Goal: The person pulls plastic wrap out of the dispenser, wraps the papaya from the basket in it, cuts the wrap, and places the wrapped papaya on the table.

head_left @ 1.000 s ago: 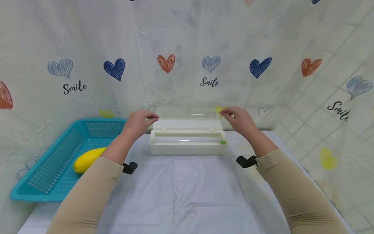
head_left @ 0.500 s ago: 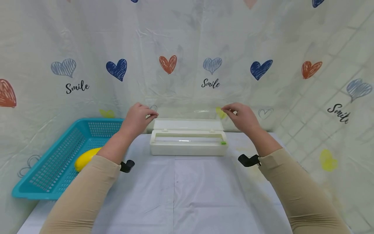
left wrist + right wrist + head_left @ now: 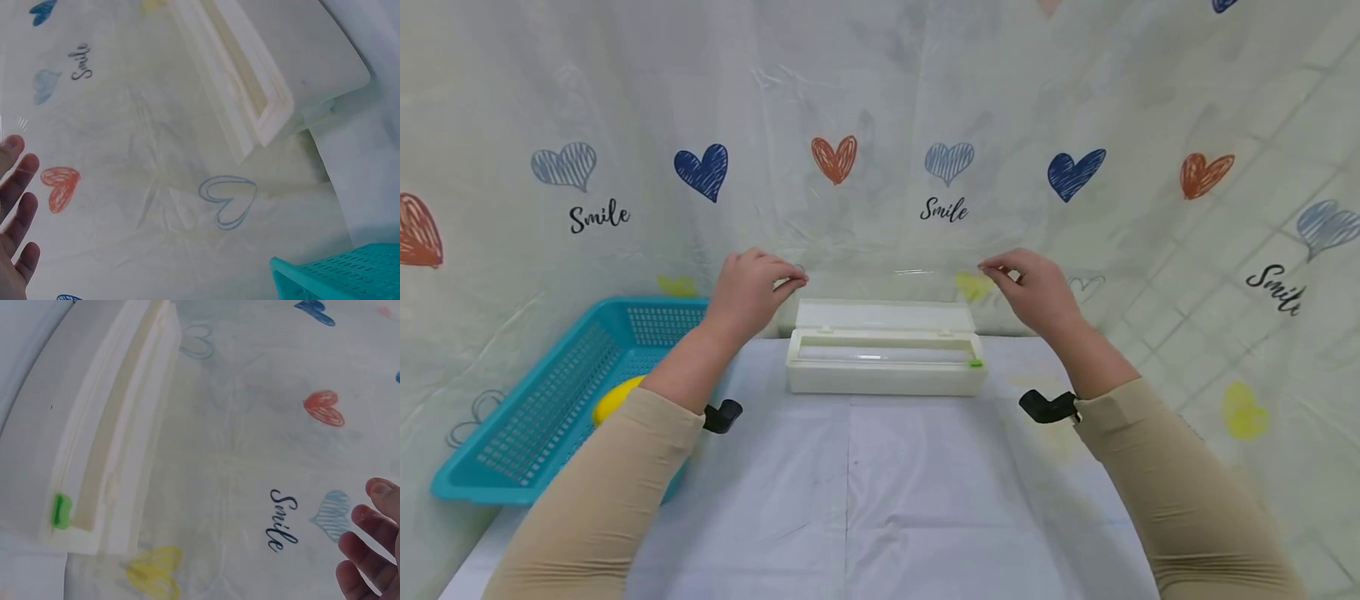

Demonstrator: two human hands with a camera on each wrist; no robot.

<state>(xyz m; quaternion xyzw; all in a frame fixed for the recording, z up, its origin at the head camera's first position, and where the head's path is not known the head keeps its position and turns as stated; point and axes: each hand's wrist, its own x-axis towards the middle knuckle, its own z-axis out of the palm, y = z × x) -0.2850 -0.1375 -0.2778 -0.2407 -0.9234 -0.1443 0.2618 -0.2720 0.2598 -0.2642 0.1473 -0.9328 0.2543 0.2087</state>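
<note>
- Left hand (image 3: 747, 290): thumb and fingertips meet in a pinch at one end of a clear plastic film (image 3: 913, 272), seen mainly by its glint; the other fingers are loosely bent.
- Right hand (image 3: 1033, 287): a like pinch at the film's other end, the remaining fingers bent and apart in the right wrist view.
- The film spans between the hands, above and behind a white dispenser box (image 3: 886, 381) on the table (image 3: 880, 492).
- The box's lid (image 3: 883, 315) stands open at the back; a pale roll (image 3: 887, 355) shows in the slot, with a green slider (image 3: 975, 363) at the right end.
- Writing: the heart-printed backdrop (image 3: 880, 229) reads "Smile" in black script at three places in the head view, and once in each wrist view.
- A turquoise basket (image 3: 542, 425) sits at left, holding a yellow object (image 3: 616, 400) partly hidden by the left sleeve (image 3: 587, 500).
</note>
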